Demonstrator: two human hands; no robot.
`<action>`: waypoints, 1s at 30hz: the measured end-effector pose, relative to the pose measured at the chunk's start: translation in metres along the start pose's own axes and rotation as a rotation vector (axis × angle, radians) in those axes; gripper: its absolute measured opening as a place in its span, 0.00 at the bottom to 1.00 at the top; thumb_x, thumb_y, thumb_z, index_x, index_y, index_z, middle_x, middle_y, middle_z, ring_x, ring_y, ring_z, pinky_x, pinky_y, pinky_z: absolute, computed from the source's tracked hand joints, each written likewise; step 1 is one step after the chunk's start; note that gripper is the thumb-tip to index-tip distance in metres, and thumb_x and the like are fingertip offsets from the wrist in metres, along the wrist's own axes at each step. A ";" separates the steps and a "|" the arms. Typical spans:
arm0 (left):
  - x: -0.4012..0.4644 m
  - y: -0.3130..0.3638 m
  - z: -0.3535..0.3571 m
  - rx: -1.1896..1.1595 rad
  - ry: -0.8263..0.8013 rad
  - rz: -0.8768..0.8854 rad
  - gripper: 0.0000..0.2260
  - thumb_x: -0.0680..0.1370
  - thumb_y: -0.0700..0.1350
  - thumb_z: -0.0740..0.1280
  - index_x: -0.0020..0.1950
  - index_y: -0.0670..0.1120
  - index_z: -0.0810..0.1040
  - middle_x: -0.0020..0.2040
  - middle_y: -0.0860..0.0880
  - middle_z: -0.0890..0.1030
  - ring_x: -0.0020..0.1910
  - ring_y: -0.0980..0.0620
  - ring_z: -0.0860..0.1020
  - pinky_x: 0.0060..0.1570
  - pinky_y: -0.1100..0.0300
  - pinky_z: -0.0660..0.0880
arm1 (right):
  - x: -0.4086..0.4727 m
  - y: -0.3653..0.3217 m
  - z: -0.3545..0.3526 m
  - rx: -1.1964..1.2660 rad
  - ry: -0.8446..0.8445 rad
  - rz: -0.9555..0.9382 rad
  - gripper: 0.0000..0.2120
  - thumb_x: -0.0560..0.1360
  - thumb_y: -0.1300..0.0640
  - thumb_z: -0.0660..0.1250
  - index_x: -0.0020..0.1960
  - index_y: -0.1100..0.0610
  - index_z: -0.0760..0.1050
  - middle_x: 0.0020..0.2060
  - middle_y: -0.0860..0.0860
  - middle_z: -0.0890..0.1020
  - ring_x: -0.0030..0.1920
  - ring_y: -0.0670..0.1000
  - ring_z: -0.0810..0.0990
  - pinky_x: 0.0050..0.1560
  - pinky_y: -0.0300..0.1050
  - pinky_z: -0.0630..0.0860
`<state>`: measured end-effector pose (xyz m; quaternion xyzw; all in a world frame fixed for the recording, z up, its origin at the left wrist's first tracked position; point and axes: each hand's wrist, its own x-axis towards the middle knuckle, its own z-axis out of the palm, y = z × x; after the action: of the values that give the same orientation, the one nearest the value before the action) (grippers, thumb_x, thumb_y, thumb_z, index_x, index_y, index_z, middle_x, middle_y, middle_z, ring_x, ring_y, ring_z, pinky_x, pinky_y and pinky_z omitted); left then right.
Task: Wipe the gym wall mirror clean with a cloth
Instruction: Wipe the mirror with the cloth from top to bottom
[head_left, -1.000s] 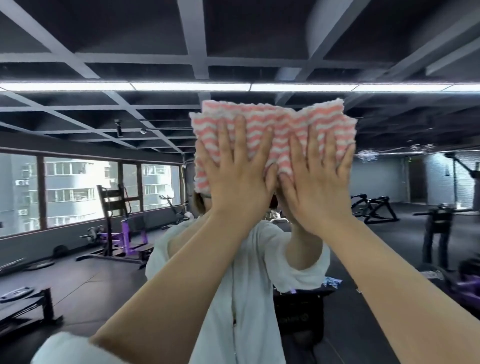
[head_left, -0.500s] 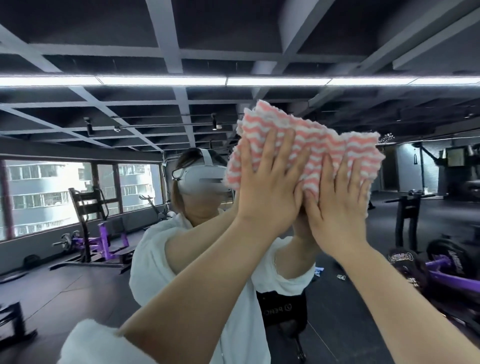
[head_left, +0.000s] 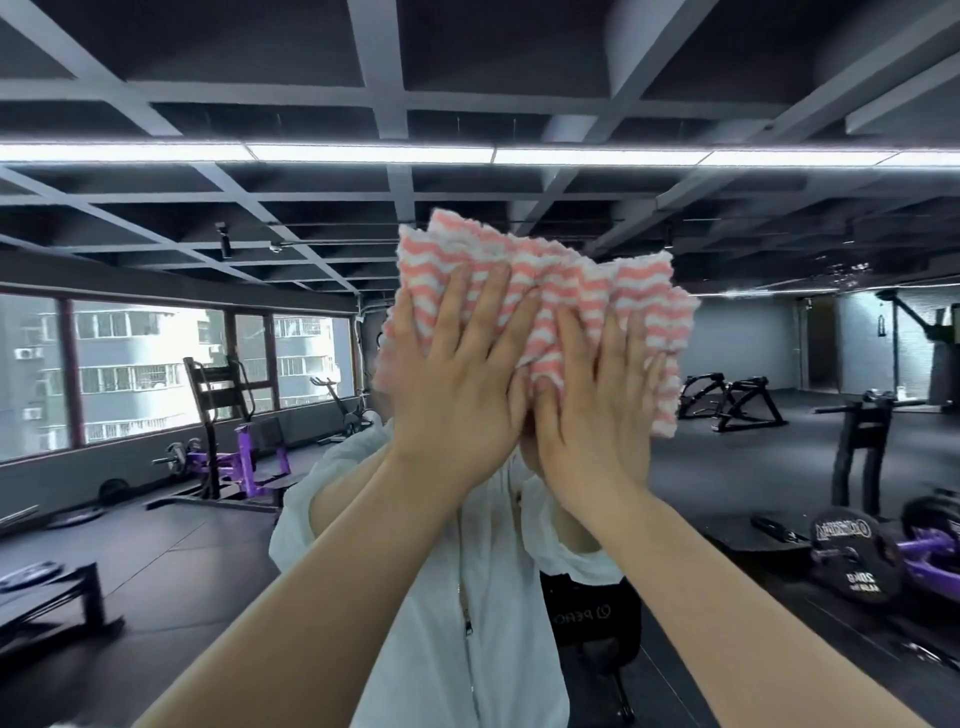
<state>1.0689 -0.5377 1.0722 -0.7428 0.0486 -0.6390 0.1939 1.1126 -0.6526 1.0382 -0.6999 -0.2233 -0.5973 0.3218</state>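
Note:
A pink-and-white striped cloth lies flat against the wall mirror, which fills the lower view below the strip light. My left hand presses on the cloth's left half with straight, spread fingers. Beside it, my right hand presses on the right half the same way. Both arms reach up from the bottom of the view. The cloth and hands hide the head of my reflection; its white top shows below them.
The mirror reflects a dark gym floor, purple weight machines and windows at the left, and a racked barbell with plates at the right. A bright strip light runs along the mirror's top edge under a dark grid ceiling.
Both hands slid the cloth across the mirror, first to the right, then back toward the middle in front of the reflection's head. The cloth has bunched slightly in the middle.

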 end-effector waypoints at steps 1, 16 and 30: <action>-0.007 -0.010 -0.002 0.015 0.008 -0.014 0.23 0.80 0.52 0.53 0.74 0.47 0.65 0.74 0.43 0.65 0.74 0.39 0.61 0.70 0.35 0.48 | -0.001 -0.011 0.007 -0.023 0.008 -0.015 0.26 0.78 0.50 0.50 0.76 0.51 0.54 0.75 0.61 0.59 0.75 0.58 0.49 0.73 0.57 0.42; -0.146 -0.143 -0.040 0.114 -0.083 -0.331 0.23 0.83 0.53 0.41 0.77 0.49 0.52 0.76 0.43 0.58 0.74 0.38 0.55 0.67 0.31 0.53 | -0.065 -0.167 0.070 -0.066 -0.027 -0.379 0.25 0.78 0.50 0.52 0.75 0.54 0.58 0.75 0.57 0.61 0.75 0.59 0.56 0.74 0.59 0.48; -0.281 -0.113 -0.050 -0.001 -0.232 -0.766 0.22 0.83 0.54 0.40 0.75 0.49 0.47 0.74 0.37 0.51 0.72 0.34 0.49 0.61 0.24 0.54 | -0.158 -0.180 0.081 -0.113 -0.313 -0.896 0.29 0.78 0.51 0.53 0.75 0.59 0.47 0.77 0.56 0.54 0.77 0.61 0.48 0.75 0.59 0.44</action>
<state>0.9508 -0.3547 0.8560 -0.7745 -0.2537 -0.5769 -0.0547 1.0142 -0.4582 0.9099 -0.6326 -0.5161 -0.5758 -0.0437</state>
